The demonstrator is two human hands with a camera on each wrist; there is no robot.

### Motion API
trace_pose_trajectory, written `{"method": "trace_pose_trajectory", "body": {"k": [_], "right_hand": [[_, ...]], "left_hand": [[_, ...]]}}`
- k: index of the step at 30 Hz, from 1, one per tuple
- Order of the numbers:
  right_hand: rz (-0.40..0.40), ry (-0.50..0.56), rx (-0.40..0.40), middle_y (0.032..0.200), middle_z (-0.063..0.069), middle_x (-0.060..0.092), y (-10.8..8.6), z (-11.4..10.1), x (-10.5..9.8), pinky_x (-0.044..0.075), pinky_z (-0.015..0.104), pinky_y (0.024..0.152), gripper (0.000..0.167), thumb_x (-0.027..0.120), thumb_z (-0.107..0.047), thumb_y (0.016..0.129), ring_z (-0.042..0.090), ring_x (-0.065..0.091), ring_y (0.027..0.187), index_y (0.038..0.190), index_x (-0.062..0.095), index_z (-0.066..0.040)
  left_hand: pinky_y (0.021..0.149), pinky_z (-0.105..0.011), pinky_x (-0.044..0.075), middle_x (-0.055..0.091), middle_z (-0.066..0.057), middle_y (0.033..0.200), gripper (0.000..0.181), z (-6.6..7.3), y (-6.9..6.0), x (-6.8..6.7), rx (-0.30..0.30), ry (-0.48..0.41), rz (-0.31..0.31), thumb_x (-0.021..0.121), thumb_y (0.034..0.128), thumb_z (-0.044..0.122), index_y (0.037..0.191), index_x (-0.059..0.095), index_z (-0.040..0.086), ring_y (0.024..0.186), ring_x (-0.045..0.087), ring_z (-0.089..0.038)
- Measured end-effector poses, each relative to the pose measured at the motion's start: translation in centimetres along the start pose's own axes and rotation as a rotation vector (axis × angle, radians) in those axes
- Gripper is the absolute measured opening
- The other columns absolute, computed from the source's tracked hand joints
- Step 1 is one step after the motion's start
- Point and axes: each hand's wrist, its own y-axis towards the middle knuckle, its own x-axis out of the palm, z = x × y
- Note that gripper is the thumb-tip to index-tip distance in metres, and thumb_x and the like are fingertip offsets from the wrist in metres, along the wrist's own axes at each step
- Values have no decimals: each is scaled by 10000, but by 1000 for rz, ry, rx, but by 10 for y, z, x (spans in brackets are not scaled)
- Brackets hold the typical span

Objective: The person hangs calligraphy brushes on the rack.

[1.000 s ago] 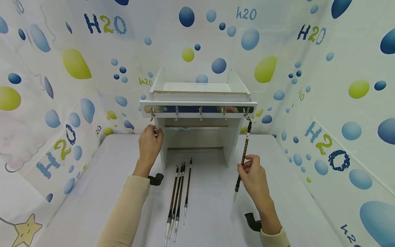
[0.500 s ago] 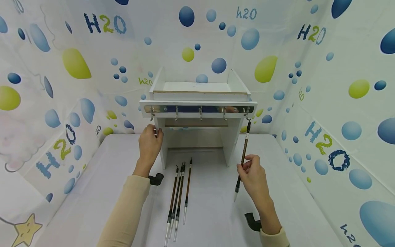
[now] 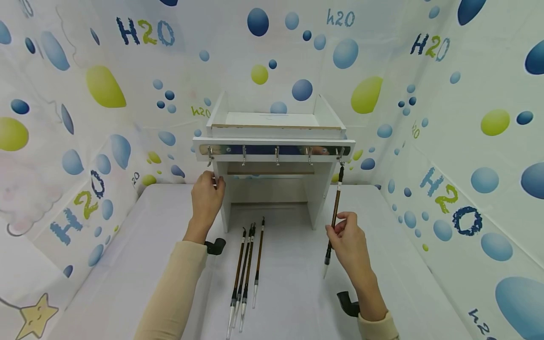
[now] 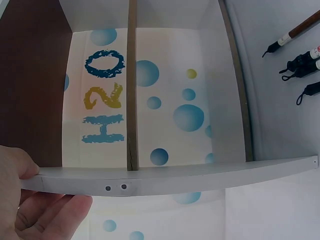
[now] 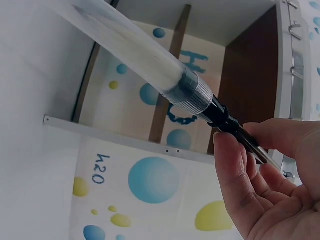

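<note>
Head view: a white shelf unit (image 3: 322, 196) stands on a white-covered bench (image 3: 293, 288) in the middle of the frame. A metal strip with five hooks (image 3: 277, 156) runs along its upper front.

At right of centre, a person's right hand (image 3: 352, 243) pinches a slim brown brush (image 3: 336, 200) between thumb and fingers, the fingers curled in. The brush is nearly upright and tilts slightly, bristle end down above the bench, dark looped end up at the rightmost hook; whether the loop is over the hook cannot be made out. In the right wrist view, a clear cap (image 5: 135, 50) surrounds its pale bristles, and the fingers close on the handle just beyond the dark collar.

At left of centre, the left hand (image 3: 206, 198) grips the near left side of the unit. The left wrist view shows the thumb on one side of the panel's edge and curled fingers on the other.

On the bench, lower centre, three more brushes (image 3: 248, 271) lie close together, with a single brush (image 3: 259, 255) just to their right, all with bristles toward the bottom. The backdrop (image 3: 229, 61) carries blue and green dots and "H2O" lettering.
</note>
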Motion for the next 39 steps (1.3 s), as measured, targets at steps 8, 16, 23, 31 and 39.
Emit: {"method": "trace_pose_trajectory", "body": {"k": [8, 16, 23, 31, 39], "right_hand": [[-19, -6, 6, 837, 117, 616, 1, 3, 4, 478, 188, 542, 404, 693, -105, 921, 150, 577, 628, 1240, 473, 8], [-14, -28, 0, 838, 123, 619, 4, 5, 8, 467, 204, 545, 394, 693, -97, 922, 159, 572, 646, 1231, 479, 18], [-22, -59, 20, 849, 138, 632, 8, 11, 14, 459, 222, 541, 385, 686, -102, 927, 179, 570, 646, 1227, 485, 33], [6, -105, -27, 860, 159, 639, 17, 21, 22, 528, 316, 595, 268, 675, -115, 937, 250, 638, 742, 1105, 597, 79], [-9, -114, -21, 847, 162, 630, 30, 31, 30, 530, 331, 603, 198, 667, -127, 950, 259, 630, 756, 1008, 617, 55]], "left_hand": [[686, -510, 581, 669, -272, 925, 223, 0, 0, -1, -5, 3, -7, 611, 956, 113, 1000, 621, -105, 814, 709, -403], [696, -514, 577, 668, -271, 933, 231, 0, 1, -2, -19, 0, -12, 609, 956, 118, 1012, 622, -105, 822, 706, -406], [707, -515, 574, 665, -267, 936, 241, 0, 1, -2, -26, -3, -15, 603, 960, 129, 1016, 622, -105, 825, 702, -404], [704, -516, 565, 664, -261, 930, 230, -1, 1, -1, -23, 1, -3, 612, 954, 128, 1007, 622, -96, 826, 696, -403], [712, -532, 552, 666, -257, 916, 205, 0, 0, 0, -5, 2, 12, 617, 950, 121, 988, 624, -81, 830, 691, -413]]}}
